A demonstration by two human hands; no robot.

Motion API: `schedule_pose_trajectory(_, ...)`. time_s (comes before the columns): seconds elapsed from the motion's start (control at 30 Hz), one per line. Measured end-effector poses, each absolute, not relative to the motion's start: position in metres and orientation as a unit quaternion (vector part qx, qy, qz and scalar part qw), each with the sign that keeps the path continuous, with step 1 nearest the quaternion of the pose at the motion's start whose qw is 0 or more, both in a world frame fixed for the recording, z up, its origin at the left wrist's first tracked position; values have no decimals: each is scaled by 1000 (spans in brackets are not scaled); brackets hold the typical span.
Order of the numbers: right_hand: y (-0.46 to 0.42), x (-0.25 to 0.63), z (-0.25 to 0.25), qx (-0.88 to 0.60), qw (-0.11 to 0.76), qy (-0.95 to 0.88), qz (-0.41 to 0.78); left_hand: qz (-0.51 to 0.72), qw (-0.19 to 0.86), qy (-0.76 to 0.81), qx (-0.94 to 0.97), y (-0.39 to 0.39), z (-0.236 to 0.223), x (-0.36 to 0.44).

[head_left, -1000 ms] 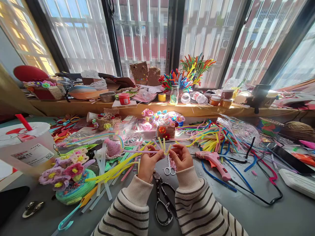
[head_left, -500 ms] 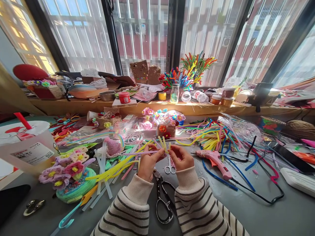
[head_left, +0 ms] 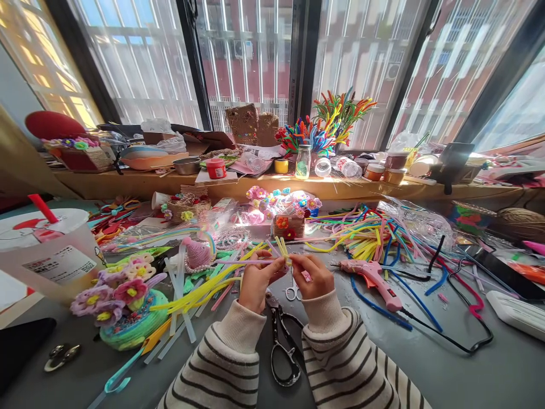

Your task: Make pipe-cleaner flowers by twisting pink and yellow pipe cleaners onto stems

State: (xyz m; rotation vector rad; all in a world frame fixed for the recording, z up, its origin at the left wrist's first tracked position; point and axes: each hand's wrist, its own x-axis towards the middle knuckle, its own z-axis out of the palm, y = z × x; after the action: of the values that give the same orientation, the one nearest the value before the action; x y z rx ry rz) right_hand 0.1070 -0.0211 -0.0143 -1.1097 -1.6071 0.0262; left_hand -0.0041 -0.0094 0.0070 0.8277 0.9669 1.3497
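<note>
Between my two hands is a small bunch of yellow pipe cleaners (head_left: 281,246), its short ends pointing up. My left hand (head_left: 258,282) pinches the bunch from the left, and a lilac pipe cleaner (head_left: 249,262) runs out leftward from the same fingers. The fingertips of my right hand (head_left: 314,276) are closed on the bunch's right side. Just below lie small white-handled scissors (head_left: 292,293), partly covered by my hand. Larger black-handled scissors (head_left: 284,358) rest on the table between my forearms.
On the right lies a pink glue gun (head_left: 374,278) with a black cord. Yellow pipe cleaners (head_left: 200,292) and clear glue sticks (head_left: 181,301) spread to the left. A flower-topped green piece (head_left: 131,324) and a drink cup (head_left: 55,261) stand further left. A potted flower piece (head_left: 288,226) sits ahead.
My right hand has moved slightly left, its fingertips now closer to my left fingers at the yellow bunch. The view has shifted very slightly.
</note>
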Motion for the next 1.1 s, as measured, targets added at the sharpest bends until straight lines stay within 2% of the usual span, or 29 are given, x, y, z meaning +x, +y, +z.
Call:
schedule_pose_trajectory(0.17,-21,107,-15,-484,571,-663,-14,581,608,414,349,-8,7,-5)
schedule_pose_trajectory(0.43,-21,109,-15,-495,533,-685,-29,582,628,392,336,-10,9,-4)
schedule_pose_trajectory(0.67,-16,113,-21,-477,507,-710,-104,573,627,395,351,-11,10,-4)
schedule_pose_trajectory(0.87,-17,109,-22,-487,492,-711,-122,572,617,400,363,-11,8,-4)
schedule_pose_trajectory(1.0,-18,109,-22,-482,498,-715,-89,570,619,400,363,-9,5,-6)
schedule_pose_trajectory(1.1,-16,109,-21,-487,526,-697,1,572,616,401,365,-8,4,-7)
